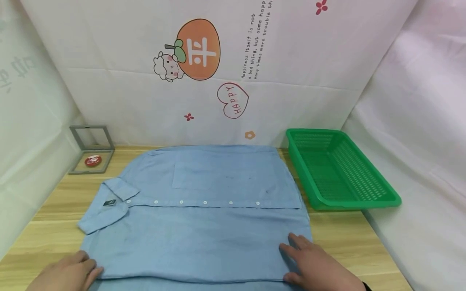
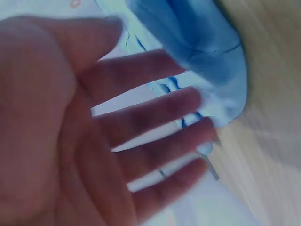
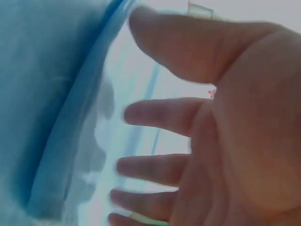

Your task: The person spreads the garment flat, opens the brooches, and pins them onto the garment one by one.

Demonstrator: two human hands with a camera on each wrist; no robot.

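Note:
A light blue button-up shirt (image 1: pixel 218 238) lies spread on the wooden table, its collar (image 1: pixel 109 206) to the left and a row of white buttons running across. Along the near side a folded edge of the shirt lies over more blue cloth. At the lower left corner of that edge is my left hand (image 1: pixel 65 270); the left wrist view shows its fingers (image 2: pixel 155 103) extended and spread, fingertips close to the cloth. My right hand (image 1: pixel 316 260) is over the shirt's lower right corner, thumb near the fold. In the right wrist view its fingers (image 3: pixel 160 113) are straight and apart.
A green plastic basket (image 1: pixel 306 169) stands at the back right of the table (image 1: pixel 349 234). At the back left, a grey-framed case (image 1: pixel 107 161) with its lid raised holds a round red item (image 1: pixel 93 161). White printed cloth (image 1: pixel 131 105) hangs behind and at the sides.

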